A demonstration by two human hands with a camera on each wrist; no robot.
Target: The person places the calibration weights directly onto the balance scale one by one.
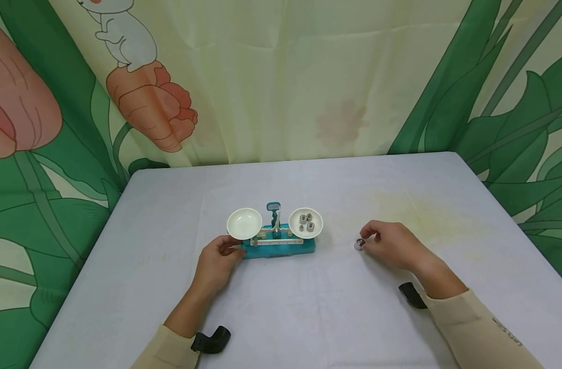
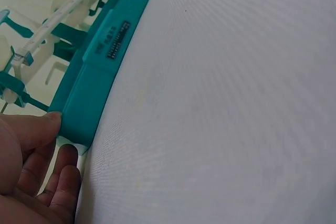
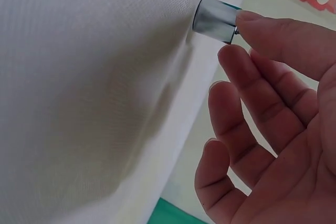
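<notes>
A teal balance scale [image 1: 281, 249] with two white pans stands on the table. My left hand [image 1: 219, 262] holds the left end of its base; in the left wrist view the thumb [image 2: 39, 129] presses on the base's corner, with the other fingers curled beside it. Several small metal weights [image 1: 310, 226] sit in the right pan [image 1: 318, 225], while the left pan [image 1: 244, 223] is bare. Right of the scale, my right hand [image 1: 393, 245] pinches a larger cylindrical metal weight [image 3: 214, 20] by its top. Whether that weight touches the cloth I cannot tell.
A white cloth covers the table [image 1: 170, 205]. Behind it hangs a printed curtain [image 1: 281, 82] with leaves, a carrot and a rabbit figure. Black wrist devices [image 1: 211, 341] show near both sleeves.
</notes>
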